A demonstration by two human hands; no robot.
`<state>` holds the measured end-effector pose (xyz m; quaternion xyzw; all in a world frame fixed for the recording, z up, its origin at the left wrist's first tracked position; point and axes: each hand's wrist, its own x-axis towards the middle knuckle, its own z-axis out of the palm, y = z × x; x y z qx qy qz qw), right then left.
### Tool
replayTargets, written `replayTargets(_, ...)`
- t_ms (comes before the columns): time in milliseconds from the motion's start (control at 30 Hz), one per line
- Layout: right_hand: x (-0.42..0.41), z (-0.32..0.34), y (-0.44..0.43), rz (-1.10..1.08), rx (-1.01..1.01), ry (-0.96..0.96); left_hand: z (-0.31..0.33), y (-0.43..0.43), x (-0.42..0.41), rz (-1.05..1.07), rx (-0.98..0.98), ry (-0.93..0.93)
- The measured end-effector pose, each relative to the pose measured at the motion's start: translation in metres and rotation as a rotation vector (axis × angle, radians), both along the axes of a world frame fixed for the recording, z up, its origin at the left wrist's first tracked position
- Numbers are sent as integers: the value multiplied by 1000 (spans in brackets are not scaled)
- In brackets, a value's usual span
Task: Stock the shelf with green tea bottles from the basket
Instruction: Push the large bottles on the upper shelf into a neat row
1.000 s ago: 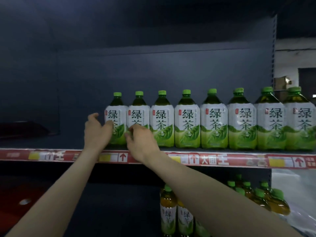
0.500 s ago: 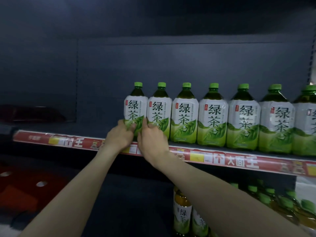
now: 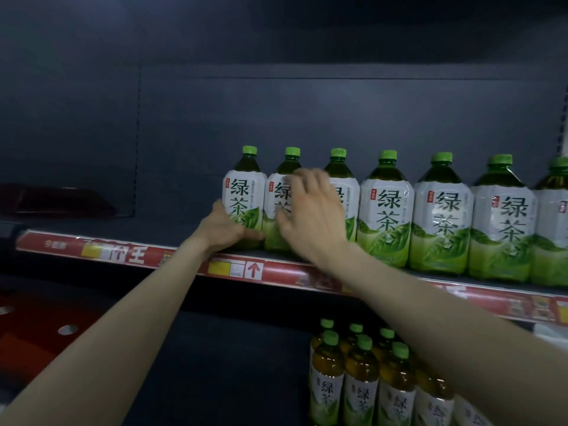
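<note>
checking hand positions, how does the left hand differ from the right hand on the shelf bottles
The left hand is pressed low against the leftmost bottle, fingers wrapped at its base. The right hand sits higher, fingers spread and motion-blurred, in front of the second bottle; whether it touches is unclear. Both reach over the red shelf edge with bare forearms.

A dark shelf (image 3: 184,238) with a red price strip (image 3: 276,272) carries a row of upright green tea bottles (image 3: 385,210)
</note>
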<state>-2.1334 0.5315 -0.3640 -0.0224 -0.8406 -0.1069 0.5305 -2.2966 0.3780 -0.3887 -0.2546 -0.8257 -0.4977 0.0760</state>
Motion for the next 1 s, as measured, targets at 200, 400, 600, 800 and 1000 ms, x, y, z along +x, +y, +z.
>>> replayTargets(200,8,48,37,-223,69,-175,-2,-3,-12,-46,-16,35)
replayTargets(400,3,46,39,-145,59,-195,-3,-4,11,-44,-30,50)
replayTargets(600,14,42,45,-27,44,-153,-1,1,33,30,-1,9)
replayTargets(800,50,34,68,-42,34,-61,6,22,74,184,146,297)
replayTargets(1000,80,22,92,-157,47,-199,20,59,121,193,-88,635)
